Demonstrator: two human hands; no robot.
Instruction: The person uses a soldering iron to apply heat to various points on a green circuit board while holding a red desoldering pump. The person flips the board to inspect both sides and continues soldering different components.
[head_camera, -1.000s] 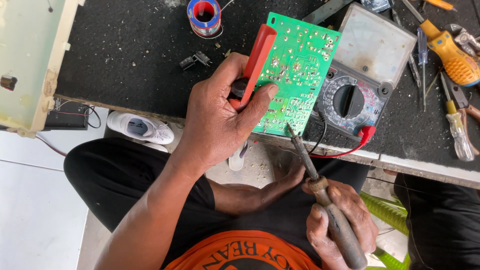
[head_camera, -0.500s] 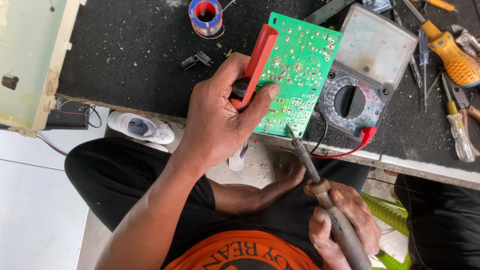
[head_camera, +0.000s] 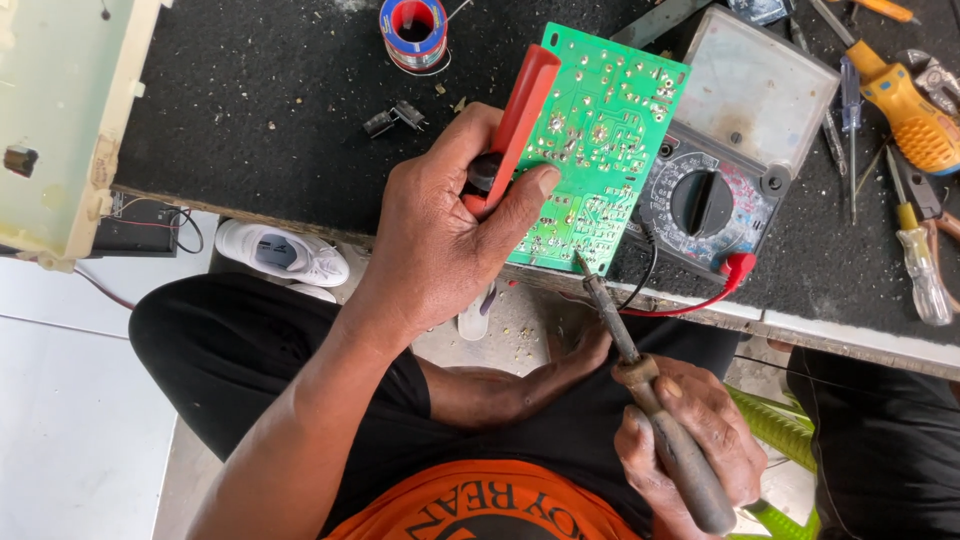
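My left hand (head_camera: 440, 235) grips a red desoldering pump (head_camera: 515, 120), thumb resting against the edge of a green circuit board (head_camera: 600, 150) that lies solder side up at the black bench's front edge. My right hand (head_camera: 695, 440) holds a soldering iron (head_camera: 640, 385) by its brown handle, low over my lap. The iron's tip points up and touches the board's lower edge.
An analogue multimeter (head_camera: 725, 150) with a red lead (head_camera: 700, 295) lies right of the board. Several screwdrivers (head_camera: 905, 105) sit at the far right. A solder spool (head_camera: 413, 30) stands behind. A pale casing (head_camera: 60, 120) fills the left. A white shoe (head_camera: 280, 255) is on the floor.
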